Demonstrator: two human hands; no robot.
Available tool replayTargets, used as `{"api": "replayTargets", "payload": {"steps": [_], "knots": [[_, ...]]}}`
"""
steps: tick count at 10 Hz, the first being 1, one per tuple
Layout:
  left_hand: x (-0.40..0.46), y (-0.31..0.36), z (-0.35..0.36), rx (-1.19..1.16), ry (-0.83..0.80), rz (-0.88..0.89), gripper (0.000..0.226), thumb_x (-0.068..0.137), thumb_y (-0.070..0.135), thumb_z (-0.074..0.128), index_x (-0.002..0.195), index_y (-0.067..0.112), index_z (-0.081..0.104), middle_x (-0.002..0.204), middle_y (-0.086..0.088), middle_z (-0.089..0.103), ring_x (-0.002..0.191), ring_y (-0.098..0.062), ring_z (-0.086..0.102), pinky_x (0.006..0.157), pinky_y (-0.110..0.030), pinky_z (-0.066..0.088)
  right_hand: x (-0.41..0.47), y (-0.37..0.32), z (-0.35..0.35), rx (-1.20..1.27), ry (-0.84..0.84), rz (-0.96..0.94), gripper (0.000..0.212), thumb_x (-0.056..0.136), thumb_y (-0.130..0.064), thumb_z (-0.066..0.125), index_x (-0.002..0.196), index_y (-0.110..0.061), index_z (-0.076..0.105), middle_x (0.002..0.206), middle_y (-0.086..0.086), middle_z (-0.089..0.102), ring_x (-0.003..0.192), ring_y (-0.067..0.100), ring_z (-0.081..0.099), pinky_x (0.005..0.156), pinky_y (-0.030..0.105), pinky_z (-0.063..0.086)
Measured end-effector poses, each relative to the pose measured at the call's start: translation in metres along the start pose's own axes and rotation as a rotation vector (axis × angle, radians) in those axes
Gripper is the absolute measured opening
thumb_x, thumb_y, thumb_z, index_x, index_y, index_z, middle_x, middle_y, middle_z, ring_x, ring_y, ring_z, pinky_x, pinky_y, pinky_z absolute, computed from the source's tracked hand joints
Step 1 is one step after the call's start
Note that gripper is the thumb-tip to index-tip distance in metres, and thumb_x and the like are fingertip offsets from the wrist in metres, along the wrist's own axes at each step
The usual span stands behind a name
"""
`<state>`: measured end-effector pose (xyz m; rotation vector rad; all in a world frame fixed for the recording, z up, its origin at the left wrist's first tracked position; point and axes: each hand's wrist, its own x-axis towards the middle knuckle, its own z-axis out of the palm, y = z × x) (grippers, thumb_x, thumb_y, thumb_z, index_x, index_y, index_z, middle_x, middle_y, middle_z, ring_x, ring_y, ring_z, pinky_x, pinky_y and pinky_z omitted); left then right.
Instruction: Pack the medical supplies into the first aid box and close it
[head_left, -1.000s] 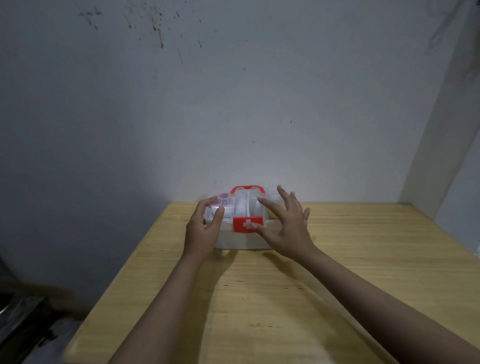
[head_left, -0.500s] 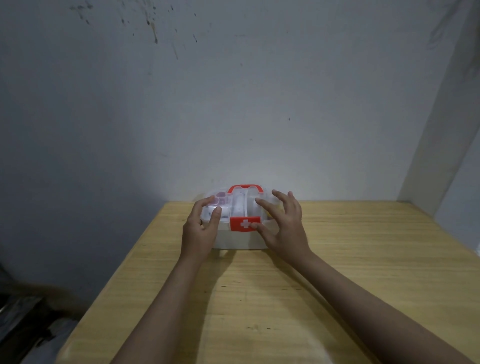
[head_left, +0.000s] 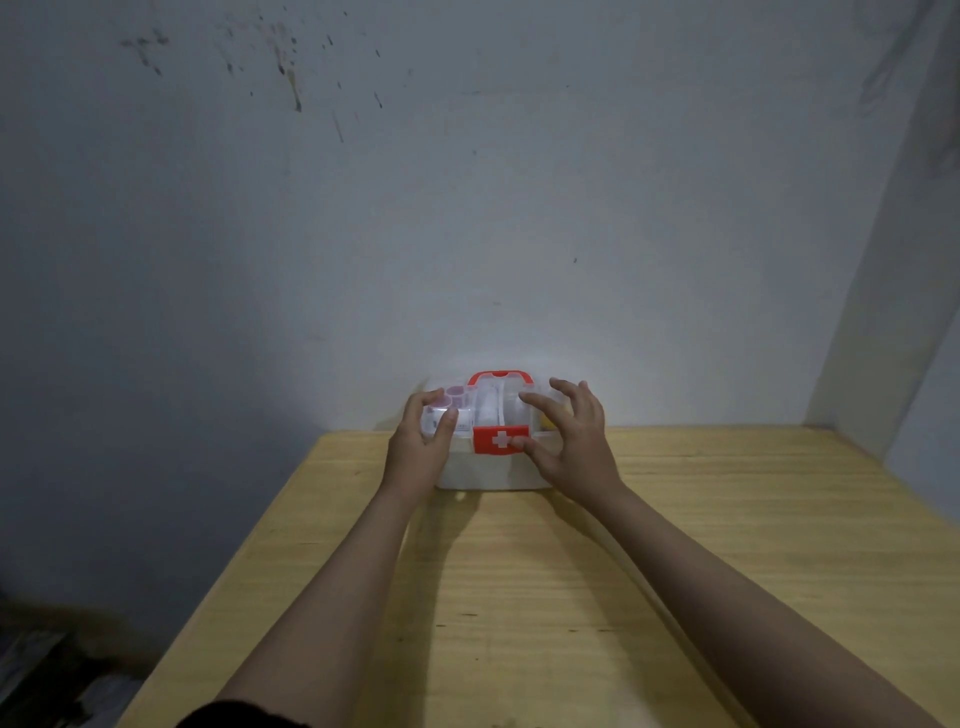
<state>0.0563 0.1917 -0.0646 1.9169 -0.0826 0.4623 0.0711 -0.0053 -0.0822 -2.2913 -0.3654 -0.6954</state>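
Note:
The first aid box (head_left: 488, 470) is white with a clear lid, a red handle (head_left: 498, 376) and a red latch bearing a white cross (head_left: 500, 439). It stands at the far edge of the wooden table, against the wall, with its lid down. Pink and white supplies show through the lid on the left. My left hand (head_left: 418, 447) rests on the box's left front corner, fingers curled over the lid. My right hand (head_left: 571, 441) has its fingers spread over the right side of the lid, with its thumb on the red latch.
The wooden table (head_left: 545, 597) runs toward me from the grey wall (head_left: 467, 208). Its left edge drops off to a dark floor with clutter (head_left: 47, 670). A wall corner (head_left: 883, 312) rises at the right.
The view has tilted slightly. My right hand has curled its fingers closer over the lid, thumb staying at the latch. My left hand keeps its place on the left corner.

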Motion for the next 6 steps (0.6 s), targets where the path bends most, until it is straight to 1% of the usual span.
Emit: {"api": "replayTargets", "payload": {"steps": [1,2,3,4,5,6], "knots": [[0.009,-0.004,0.003,-0.005,0.007,0.018,0.026,0.090,0.040,0.051,0.115,0.035,0.046,0.130,0.003,0.053,0.114,-0.021,0.054,0.092,-0.046,0.050,0.006,0.004,0.003,0.007,0.016,-0.005,0.057,0.075,-0.059,0.060,0.127,-0.036,0.050,0.146,0.006,0.034,0.141,0.033,0.014,0.107,0.056,0.030],[0.012,-0.007,0.005,-0.022,-0.012,0.001,0.024,0.090,0.041,0.051,0.113,0.040,0.043,0.128,0.002,0.053,0.110,-0.021,0.056,0.089,-0.049,0.052,0.007,0.003,0.003,0.015,0.004,0.020,0.062,0.073,-0.066,0.052,0.127,-0.036,0.050,0.148,0.006,0.032,0.141,0.033,0.011,0.109,0.056,0.027],[0.012,0.001,0.007,0.020,-0.031,-0.058,0.026,0.093,0.038,0.047,0.117,0.038,0.039,0.129,-0.001,0.048,0.115,-0.026,0.053,0.088,-0.047,0.053,0.005,-0.002,-0.004,-0.031,-0.063,0.028,0.071,0.067,-0.076,0.047,0.129,-0.042,0.045,0.153,0.004,0.026,0.144,0.032,0.007,0.112,0.063,0.017],[0.009,0.015,0.009,0.118,0.034,-0.101,0.037,0.094,0.032,0.046,0.130,0.030,0.038,0.140,-0.008,0.040,0.122,-0.025,0.044,0.096,-0.038,0.042,-0.003,-0.011,-0.028,-0.058,-0.157,-0.006,0.082,0.063,-0.083,0.038,0.137,-0.050,0.031,0.160,-0.002,0.007,0.147,0.025,-0.006,0.111,0.064,-0.005],[-0.003,0.048,0.004,0.002,0.197,-0.036,0.043,0.095,0.031,0.045,0.136,0.031,0.033,0.152,-0.004,0.027,0.138,-0.019,0.030,0.104,-0.034,0.032,-0.009,-0.056,-0.076,0.153,0.050,-0.079,0.073,0.074,-0.066,0.051,0.139,-0.037,0.037,0.154,0.002,0.027,0.145,0.022,0.017,0.115,0.058,0.015],[-0.046,0.080,-0.009,-0.194,0.297,0.103,0.042,0.094,0.031,0.050,0.134,0.033,0.037,0.141,0.016,0.036,0.128,0.002,0.031,0.097,-0.022,0.030,-0.014,-0.110,-0.161,0.400,0.509,-0.334,0.050,0.084,-0.045,0.060,0.124,-0.015,0.052,0.124,0.004,0.058,0.121,0.015,0.053,0.101,0.038,0.046]]}}
